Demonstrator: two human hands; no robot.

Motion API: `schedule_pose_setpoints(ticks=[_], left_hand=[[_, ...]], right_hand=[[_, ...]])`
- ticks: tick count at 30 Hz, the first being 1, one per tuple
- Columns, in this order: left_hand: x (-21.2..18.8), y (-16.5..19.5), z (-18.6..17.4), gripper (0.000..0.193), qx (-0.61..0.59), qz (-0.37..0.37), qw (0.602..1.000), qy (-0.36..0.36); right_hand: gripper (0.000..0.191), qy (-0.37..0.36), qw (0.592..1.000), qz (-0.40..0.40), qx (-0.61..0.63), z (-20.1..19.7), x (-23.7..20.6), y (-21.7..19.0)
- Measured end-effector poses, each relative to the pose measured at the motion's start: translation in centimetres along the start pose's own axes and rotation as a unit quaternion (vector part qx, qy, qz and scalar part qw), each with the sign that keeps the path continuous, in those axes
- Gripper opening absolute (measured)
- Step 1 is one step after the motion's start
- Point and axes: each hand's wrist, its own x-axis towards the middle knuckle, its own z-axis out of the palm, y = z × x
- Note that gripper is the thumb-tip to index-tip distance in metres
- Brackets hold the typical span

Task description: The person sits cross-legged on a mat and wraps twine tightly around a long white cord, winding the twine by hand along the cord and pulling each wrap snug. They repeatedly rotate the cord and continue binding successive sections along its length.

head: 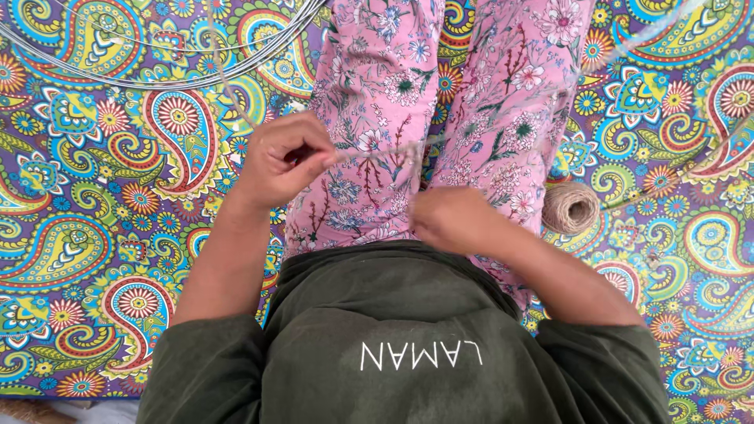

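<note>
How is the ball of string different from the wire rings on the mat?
The ball of string is small, tan and wound tight into a fuzzy lump; the wire rings are thin, silvery and open in wide loops. The ball lies beside the person's right leg, near the right hand; the rings lie farther off, beyond the left hand. Both rest on the patterned mat, and neither hand touches them.

You've got one view only, from the camera on your head, tipped almost straight down over your own lap. It sits close: your dark green shirt (393, 345) fills the bottom edge, your legs in pink floral trousers (440, 102) run up to the top, and the paisley mat (94, 235) spreads out to both sides of the frame.
</note>
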Motion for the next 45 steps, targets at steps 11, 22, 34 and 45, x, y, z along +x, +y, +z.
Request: schedule_pose_setpoints(ticks=[11, 22, 34, 45], left_hand=[[3.3, 0.7, 5.7, 0.005, 0.013, 0.004, 1.000, 0.012], [3.3, 2.2, 7.5, 0.008, 0.056, -0.011, 0.998, -0.001], [3.3, 2.0, 8.1, 0.009, 0.064, -0.016, 0.998, 0.005], [3.3, 1.9, 8.4, 0.011, 0.064, -0.036, 0.997, 0.015]], right_hand=[[0.017, 0.023, 0.946, 0.218, -0.238, -2.2, 2.6, 5.3], [0.046, 0.426, 0.816, 0.063, 0.386, -6.4, -1.1, -3.3], [0.038, 0.475, 0.679, -0.143, 0.541, -5.0, -2.8, -0.8], [0.009, 0.383, 0.917, 0.099, 0.055, -1.3, 1.3, -2.6]])
